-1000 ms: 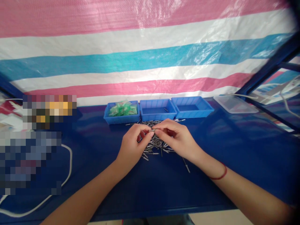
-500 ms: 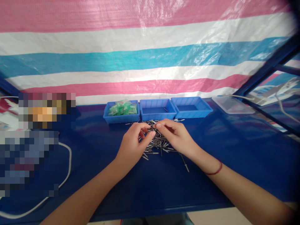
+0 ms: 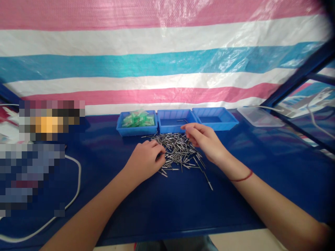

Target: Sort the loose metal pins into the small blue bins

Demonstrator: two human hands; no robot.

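Many silver blind rivets point(image 3: 180, 148) lie in a loose heap on the blue table, in front of three blue bins. My left hand point(image 3: 146, 158) rests at the heap's left edge, its fingers curled in toward the thumb; whatever is between the fingertips is hidden. Over the front right corner of the middle bin point(image 3: 170, 131) hovers my right hand point(image 3: 202, 139), with index finger and thumb loosely stretched and no rivet visible in them. A few rivets lie on that bin's floor. One stray rivet point(image 3: 210, 185) points toward the table's front.
Green packets point(image 3: 138, 118) fill the left bin point(image 3: 137, 131). The right bin point(image 3: 217, 127) stands beside the middle one. A clear plastic lid point(image 3: 259, 116) lies at the back right. A white cable point(image 3: 78, 177) curves along the left, near a blurred-out area. Striped sheeting point(image 3: 157, 66) hangs behind.
My hands have moved apart: the right went up to the middle bin, the left back to the heap's left side. Another rivet now shows in the middle bin.
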